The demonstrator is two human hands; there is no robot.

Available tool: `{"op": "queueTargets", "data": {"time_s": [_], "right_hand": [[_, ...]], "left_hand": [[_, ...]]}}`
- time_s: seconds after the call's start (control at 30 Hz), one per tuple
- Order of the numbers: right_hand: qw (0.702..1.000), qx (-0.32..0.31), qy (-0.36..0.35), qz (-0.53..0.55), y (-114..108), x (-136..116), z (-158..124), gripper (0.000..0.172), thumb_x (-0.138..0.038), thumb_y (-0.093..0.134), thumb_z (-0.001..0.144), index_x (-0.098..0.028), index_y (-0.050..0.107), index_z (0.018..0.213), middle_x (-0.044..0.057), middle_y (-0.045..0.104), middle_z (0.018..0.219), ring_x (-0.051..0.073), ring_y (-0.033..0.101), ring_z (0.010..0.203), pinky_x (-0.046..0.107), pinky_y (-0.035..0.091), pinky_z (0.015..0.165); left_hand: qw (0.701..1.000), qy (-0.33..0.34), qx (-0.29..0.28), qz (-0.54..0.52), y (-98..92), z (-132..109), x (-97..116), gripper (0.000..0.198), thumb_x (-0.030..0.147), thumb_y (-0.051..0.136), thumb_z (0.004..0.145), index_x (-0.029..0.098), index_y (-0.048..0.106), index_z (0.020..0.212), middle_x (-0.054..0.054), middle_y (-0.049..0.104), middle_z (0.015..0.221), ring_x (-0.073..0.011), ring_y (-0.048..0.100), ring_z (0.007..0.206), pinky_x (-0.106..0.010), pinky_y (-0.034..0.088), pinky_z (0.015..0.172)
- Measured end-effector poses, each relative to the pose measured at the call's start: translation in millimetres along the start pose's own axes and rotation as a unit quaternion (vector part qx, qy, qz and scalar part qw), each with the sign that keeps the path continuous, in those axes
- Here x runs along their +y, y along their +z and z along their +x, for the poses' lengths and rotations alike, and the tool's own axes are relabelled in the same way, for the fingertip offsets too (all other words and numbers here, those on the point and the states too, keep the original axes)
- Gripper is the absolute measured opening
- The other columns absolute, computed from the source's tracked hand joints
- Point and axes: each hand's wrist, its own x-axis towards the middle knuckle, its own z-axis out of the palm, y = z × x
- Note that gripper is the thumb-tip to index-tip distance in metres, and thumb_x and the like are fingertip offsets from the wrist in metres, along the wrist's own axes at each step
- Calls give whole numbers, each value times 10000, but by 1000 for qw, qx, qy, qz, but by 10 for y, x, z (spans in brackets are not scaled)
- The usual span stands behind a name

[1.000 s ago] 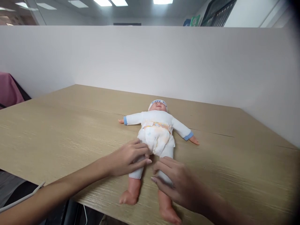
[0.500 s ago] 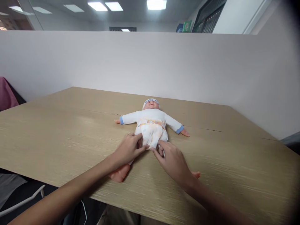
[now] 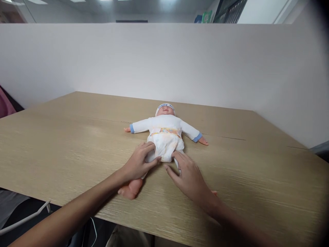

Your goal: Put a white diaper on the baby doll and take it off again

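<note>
A baby doll (image 3: 165,127) in a white suit with blue cuffs and a white cap lies on its back on the wooden table (image 3: 64,137), arms spread. A white diaper (image 3: 166,145) is round its hips. My left hand (image 3: 138,163) curls over the doll's left-side thigh, fingertips at the diaper's lower edge. My right hand (image 3: 189,178) lies over the other leg with fingers spread, touching the diaper's bottom. One bare foot (image 3: 128,190) shows below my left wrist; the other leg is mostly hidden.
A white partition wall (image 3: 164,61) stands behind the table and along its right side. A pink cloth (image 3: 5,104) shows at the far left. A white chair frame (image 3: 25,218) sits below the table's near edge.
Both hands slid up from the doll's shins to the diaper's lower edge. The legs spread apart under them. The view shifted, so the doll sits slightly farther and higher.
</note>
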Motion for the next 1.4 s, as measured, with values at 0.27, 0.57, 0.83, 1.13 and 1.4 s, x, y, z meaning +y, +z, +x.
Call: {"op": "queueTargets", "data": {"time_s": [0.27,0.57,0.83,1.13,1.4], "right_hand": [[980,53,137,133,-4,48,49,354,-458,751,951,-276,516,1143,23,741,909,244,632,727,368,439,696],[972,71,183,127,-90,213,-18,404,-556,829,924,-289,579,1098,71,867,1067,270,668,736,404,449,734],[981,72,151,100,-129,185,-27,272,-521,827,956,-290,694,1008,46,878,1041,279,699,773,404,431,739],[993,44,103,40,-126,160,-24,234,-498,784,1001,-273,846,998,82,858,1026,357,715,1008,484,469,922],[984,6,142,109,-153,94,20,291,-550,728,982,-265,757,927,57,803,1011,334,686,1041,448,486,949]], "left_hand": [[995,-66,13,-77,13,13,-89,340,483,789,991,235,558,964,10,531,899,-211,493,867,-359,390,790],[975,-113,66,-179,90,-87,-218,575,470,921,910,268,472,1207,-54,646,1243,-239,646,1103,-414,509,988],[968,-144,84,-188,96,-162,-69,518,429,869,937,253,512,1269,-89,697,1300,-272,698,1238,-483,524,1132],[967,-144,69,-196,89,-139,-68,420,458,875,918,224,651,1186,-105,766,1241,-307,725,1196,-500,539,1100],[931,-233,99,-263,73,-151,-93,592,474,935,862,240,539,1234,-100,776,1209,-282,750,1158,-447,572,1045]]}}
